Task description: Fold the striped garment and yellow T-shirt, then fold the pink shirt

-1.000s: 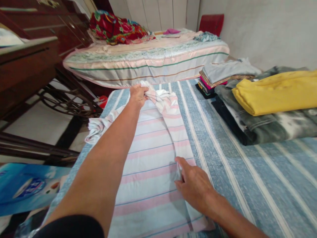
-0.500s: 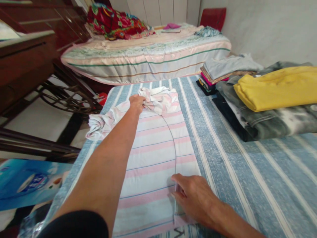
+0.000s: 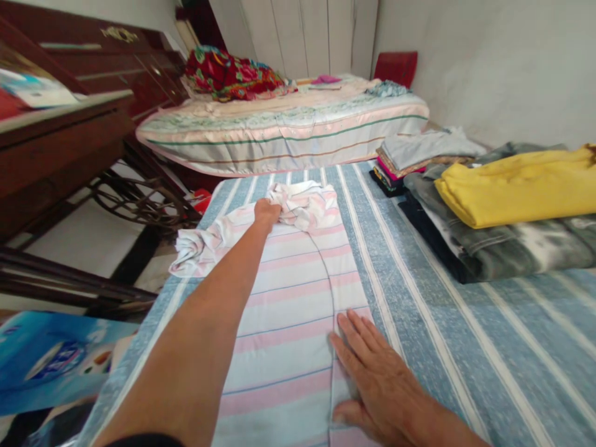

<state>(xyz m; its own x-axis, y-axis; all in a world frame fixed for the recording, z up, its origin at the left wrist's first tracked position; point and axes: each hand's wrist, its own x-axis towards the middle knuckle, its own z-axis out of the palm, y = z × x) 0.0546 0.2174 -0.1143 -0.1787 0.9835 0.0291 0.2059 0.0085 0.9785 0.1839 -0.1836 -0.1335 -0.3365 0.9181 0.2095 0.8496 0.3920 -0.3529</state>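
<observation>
A white garment with pink bands and thin blue lines (image 3: 288, 298) lies stretched out on the blue-and-white striped bed cover (image 3: 400, 298). Its right side is folded inward, leaving a curved edge along the length. At the far end the cloth is bunched up, and another crumpled part sticks out to the left. My left hand (image 3: 267, 214) reaches to the bunched end, its fingers closed on the fabric. Close to me, my right hand (image 3: 372, 366) rests flat on the folded strip, fingers extended.
At the right stand stacked folded clothes, with a yellow garment (image 3: 516, 186) on top and a smaller pile (image 3: 428, 149) behind. A second bed (image 3: 279, 133) is beyond. To the left are a treadle sewing table (image 3: 65, 143) and a blue package (image 3: 51, 360).
My right hand has gone from a curled pinch at the fold's edge to lying flat on the strip. My left hand keeps its hold on the cloth. The view has tilted up slightly.
</observation>
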